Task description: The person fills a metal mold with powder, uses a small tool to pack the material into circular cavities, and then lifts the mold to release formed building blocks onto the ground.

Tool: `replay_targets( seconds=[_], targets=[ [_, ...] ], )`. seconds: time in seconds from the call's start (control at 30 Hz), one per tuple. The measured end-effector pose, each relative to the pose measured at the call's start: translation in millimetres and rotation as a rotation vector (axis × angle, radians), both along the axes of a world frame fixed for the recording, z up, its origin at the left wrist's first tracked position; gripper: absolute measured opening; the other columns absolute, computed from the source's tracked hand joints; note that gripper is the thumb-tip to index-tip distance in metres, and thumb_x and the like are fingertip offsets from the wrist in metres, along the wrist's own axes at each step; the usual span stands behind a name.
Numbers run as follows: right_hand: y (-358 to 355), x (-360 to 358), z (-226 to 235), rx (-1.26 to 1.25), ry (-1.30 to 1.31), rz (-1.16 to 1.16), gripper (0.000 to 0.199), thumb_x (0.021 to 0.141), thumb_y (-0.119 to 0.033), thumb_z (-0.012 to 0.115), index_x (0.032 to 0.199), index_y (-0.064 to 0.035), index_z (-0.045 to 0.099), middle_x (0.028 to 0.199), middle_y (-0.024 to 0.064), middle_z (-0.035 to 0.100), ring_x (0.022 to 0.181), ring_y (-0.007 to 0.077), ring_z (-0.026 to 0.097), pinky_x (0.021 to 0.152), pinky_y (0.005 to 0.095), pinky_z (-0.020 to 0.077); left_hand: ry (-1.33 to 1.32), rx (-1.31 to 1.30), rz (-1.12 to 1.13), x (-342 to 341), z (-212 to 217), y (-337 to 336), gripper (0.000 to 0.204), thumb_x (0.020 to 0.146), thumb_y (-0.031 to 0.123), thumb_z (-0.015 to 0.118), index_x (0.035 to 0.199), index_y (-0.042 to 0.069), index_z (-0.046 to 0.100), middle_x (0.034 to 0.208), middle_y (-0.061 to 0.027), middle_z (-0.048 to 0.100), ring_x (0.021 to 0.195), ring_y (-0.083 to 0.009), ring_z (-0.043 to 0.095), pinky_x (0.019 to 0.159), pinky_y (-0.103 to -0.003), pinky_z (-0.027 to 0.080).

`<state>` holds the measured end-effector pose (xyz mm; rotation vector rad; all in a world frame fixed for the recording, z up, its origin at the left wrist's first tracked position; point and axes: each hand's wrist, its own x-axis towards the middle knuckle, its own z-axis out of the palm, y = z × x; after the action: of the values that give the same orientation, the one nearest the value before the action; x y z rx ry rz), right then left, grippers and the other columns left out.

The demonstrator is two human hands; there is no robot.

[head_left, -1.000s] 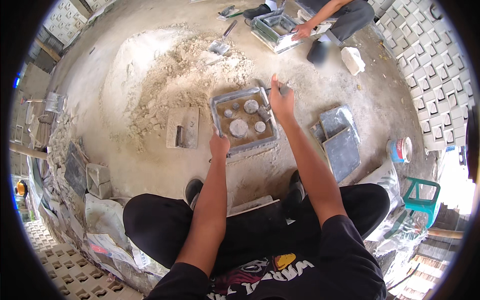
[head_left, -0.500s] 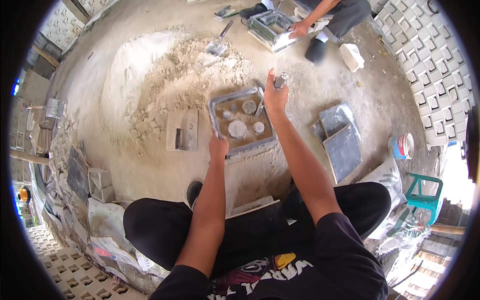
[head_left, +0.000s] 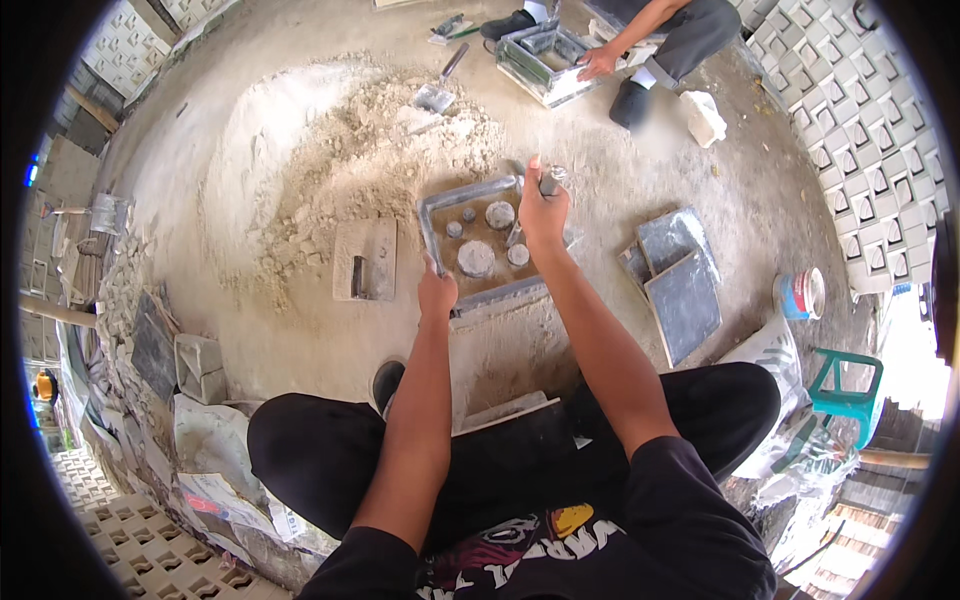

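A square metal-edged mould (head_left: 428, 232) sits on the ground before me. Inside it, fine brown material surrounds several round grey discs (head_left: 475, 259) of different sizes. My left hand (head_left: 437, 293) is closed on the mould's near left edge. Over the right side of the mould, my right hand (head_left: 544, 212) grips a grey metal hand tool (head_left: 548, 184). Its rounded end sticks out above the fist and a thin part points down into the mould; the fist hides its exact kind. Left of the mould lies a flat board with a handle (head_left: 364, 250).
A mound of pale sandy powder (head_left: 350, 140) with a small shovel (head_left: 436, 97) lies beyond the mould. Stacked dark plates (head_left: 680, 285), a paint bucket (head_left: 800, 294) and a green stool (head_left: 848, 395) stand to the right. Far off, another person's hand (head_left: 598, 62) rests on a similar mould (head_left: 545, 65).
My right hand has come down slightly and to the left with the tool, closer over the mould. The left hand stays on the mould's edge.
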<state>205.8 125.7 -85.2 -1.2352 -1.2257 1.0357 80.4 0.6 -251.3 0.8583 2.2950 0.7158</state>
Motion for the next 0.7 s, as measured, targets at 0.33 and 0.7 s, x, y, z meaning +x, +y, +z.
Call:
replay_targets(
  seconds=[0.33, 0.7],
  targets=[
    [-21.5, -4.4, 0.5, -0.074, 0.024, 0.215, 0.045, 0.094, -0.038, 0.057, 0.061, -0.0072, 0.049, 0.055, -0.005, 0.043, 0.053, 0.0049, 0.037, 0.048, 0.0267, 0.0303, -0.014, -0.021, 0.007, -2.5, -5.8, -9.7, 0.074, 0.086, 0.021, 0.054, 0.15, 0.012, 0.017, 0.113, -0.025, 0.062, 0.104, -0.0407, 0.059, 0.089, -0.047, 0.046],
    [2.2, -12.7, -27.4, -0.112, -0.05, 0.325, 0.025, 0.088, -0.02, 0.061, 0.071, -0.0011, 0.059, 0.061, 0.0002, 0.055, 0.055, 0.0078, 0.048, 0.049, 0.0303, 0.0379, -0.027, 0.024, 0.012, 4.7, -0.7, -2.6, 0.071, 0.086, 0.02, 0.054, 0.148, 0.011, 0.021, 0.112, -0.026, 0.061, 0.103, -0.0412, 0.059, 0.088, -0.046, 0.047]
  ],
)
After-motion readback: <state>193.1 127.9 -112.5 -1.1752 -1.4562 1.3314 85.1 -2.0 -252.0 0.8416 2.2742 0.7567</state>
